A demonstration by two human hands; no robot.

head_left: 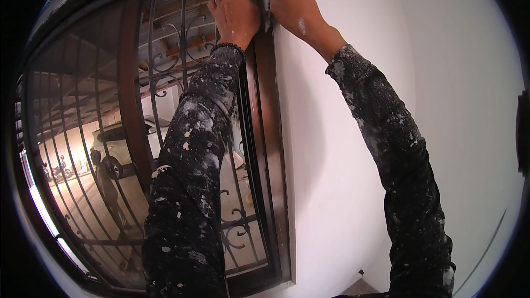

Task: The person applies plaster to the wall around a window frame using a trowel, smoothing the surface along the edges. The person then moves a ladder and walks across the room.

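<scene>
High up, my left hand [234, 12] has its fingers bent round the edge of the brown window frame [268, 110]; a ring and a dark bead bracelet [227, 47] show on it. Just to its right, my right hand [301, 10] is closed on a dark, flat hand tool with a whitish, dusty edge [267, 0]. The tool lies along the seam where the frame meets the white wall [337, 132]. Its exact kind is unclear, and the right fingertips are partly cut off by the top edge. White spots mark that hand and both black sleeves.
Behind the frame stand dark metal bars with scrolls [237, 226] and a sliding glass panel [83, 94]. Beyond or reflected in the glass are a vehicle [113, 143] and a person's dark figure [107, 185]. A wall corner lies at right, with a piece of floor [361, 288] below.
</scene>
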